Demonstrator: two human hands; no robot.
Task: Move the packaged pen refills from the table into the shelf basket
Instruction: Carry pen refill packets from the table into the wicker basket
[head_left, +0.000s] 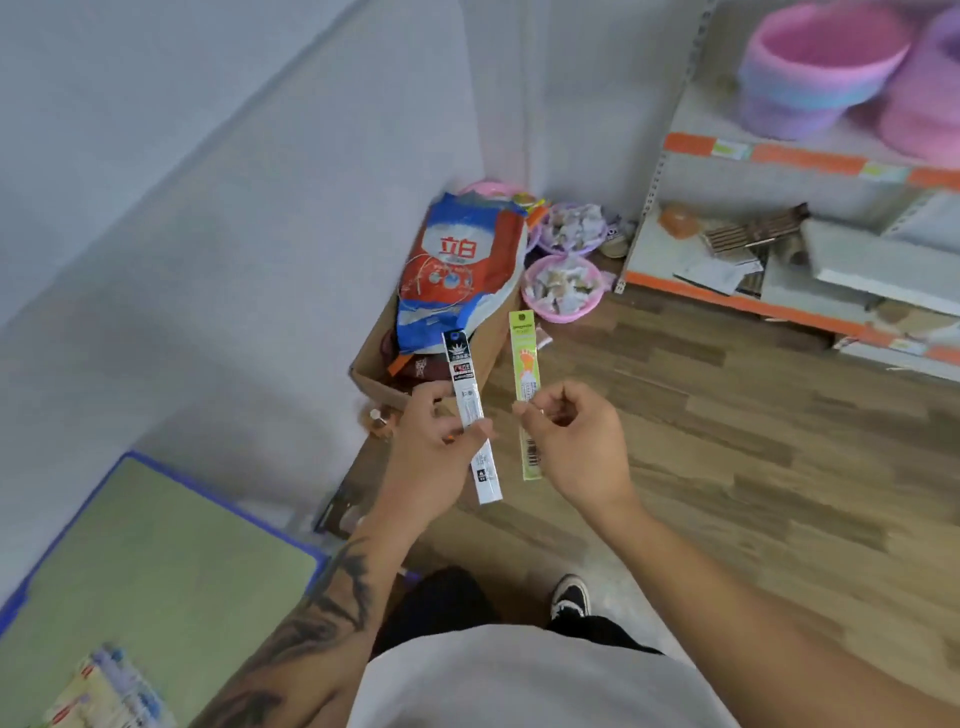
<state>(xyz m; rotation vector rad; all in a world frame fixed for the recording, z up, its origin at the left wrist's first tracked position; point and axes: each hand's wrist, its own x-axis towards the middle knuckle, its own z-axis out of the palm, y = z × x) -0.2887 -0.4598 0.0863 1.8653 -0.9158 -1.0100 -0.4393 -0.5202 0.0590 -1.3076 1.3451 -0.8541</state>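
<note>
My left hand (431, 457) pinches a black-and-white pen refill pack (470, 415) near its middle, holding it upright above the floor. Close beside it, my right hand (571, 441) pinches a green refill pack (525, 379), also upright. The two packs stand apart, almost parallel. More packaged refills (111, 691) lie on the green table (156, 571) at the bottom left. A pink and blue shelf basket (815, 67) sits on the upper shelf at the top right, well away from both hands.
A cardboard box (374, 379) with a red-and-blue detergent bag (462, 270) stands on the wood floor by the wall corner. Two pink bowls of small items (563, 288) sit beside it. The orange-edged shelf unit (779, 156) fills the right side.
</note>
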